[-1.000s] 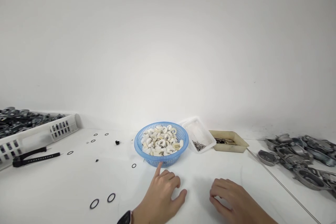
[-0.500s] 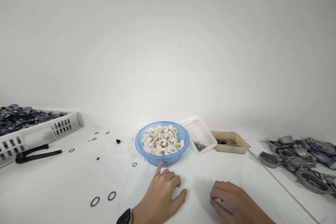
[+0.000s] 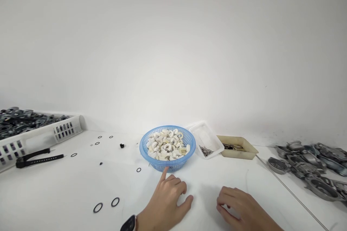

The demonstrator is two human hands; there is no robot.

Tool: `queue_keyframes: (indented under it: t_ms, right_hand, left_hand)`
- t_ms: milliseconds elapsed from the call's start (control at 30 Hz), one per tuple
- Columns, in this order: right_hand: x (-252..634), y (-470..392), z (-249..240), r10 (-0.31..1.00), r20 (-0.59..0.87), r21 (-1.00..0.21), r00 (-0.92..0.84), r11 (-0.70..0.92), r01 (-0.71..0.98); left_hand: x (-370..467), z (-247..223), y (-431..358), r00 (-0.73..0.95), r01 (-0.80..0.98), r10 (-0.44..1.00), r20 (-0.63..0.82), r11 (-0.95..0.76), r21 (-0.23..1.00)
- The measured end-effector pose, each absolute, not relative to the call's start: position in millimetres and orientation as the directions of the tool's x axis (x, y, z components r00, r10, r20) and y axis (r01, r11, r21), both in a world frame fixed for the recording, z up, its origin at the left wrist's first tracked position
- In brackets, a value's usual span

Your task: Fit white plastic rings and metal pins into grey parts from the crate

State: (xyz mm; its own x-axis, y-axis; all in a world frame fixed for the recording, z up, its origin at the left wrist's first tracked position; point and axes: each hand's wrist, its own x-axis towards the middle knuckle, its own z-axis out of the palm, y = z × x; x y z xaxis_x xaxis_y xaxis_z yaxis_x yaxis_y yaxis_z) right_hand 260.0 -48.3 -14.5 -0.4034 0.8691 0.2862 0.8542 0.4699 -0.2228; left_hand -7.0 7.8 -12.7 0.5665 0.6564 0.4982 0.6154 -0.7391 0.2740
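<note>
A blue perforated basket (image 3: 167, 166) holds a heap of white, curved, ring-like parts (image 3: 166, 147). My left hand (image 3: 169, 196) is just in front of it, palm down, index finger stretched towards the basket's near side. Its other fingers are bent, the thumb stands apart, and nothing is held. Whether the fingertip touches the basket I cannot tell. To the right, over the white table (image 3: 206, 178), my right hand (image 3: 237, 204) has its fingers curled in, with the thumb close to them. No object shows in it, and its fingertips are partly hidden.
Behind stand a white tray (image 3: 202, 135) with metal pins and a beige tray (image 3: 251, 148) with thin tools. Grey metal castings (image 3: 300, 162) lie right. On the left are a white crate (image 3: 40, 138) of dark parts, black-handled pliers (image 3: 40, 159) and several black rings (image 3: 98, 207).
</note>
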Motion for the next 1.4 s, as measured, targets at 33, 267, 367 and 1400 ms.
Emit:
queue_keyframes:
  t_ms: [33,267,367,1400]
  right_hand:
    - [260.2,-48.1,-14.4,0.867,0.286,-0.216,-0.408,0.473,0.854]
    - [259.2,-50.0,-14.5,0.86,0.312,-0.219,-0.404,0.479,0.85]
    - [259.1,-49.5,-16.1,0.847,0.333,-0.217,-0.415,0.497,0.84]
    - [260.2,-48.9,-15.2,0.819,0.369,-0.19,-0.44,0.529,0.827]
  left_hand:
    - [-6.8,-12.6,7.3,0.561,0.615,0.66,0.5,-0.736,0.283]
    - [-5.5,-14.2,6.4,0.545,0.612,0.668,0.507,-0.73,0.304]
    - [-5.8,-14.0,7.5,0.546,0.608,0.67,0.504,-0.73,0.311]
    - [-4.4,-7.5,1.5,0.535,0.602,0.663,0.524,-0.734,0.314]
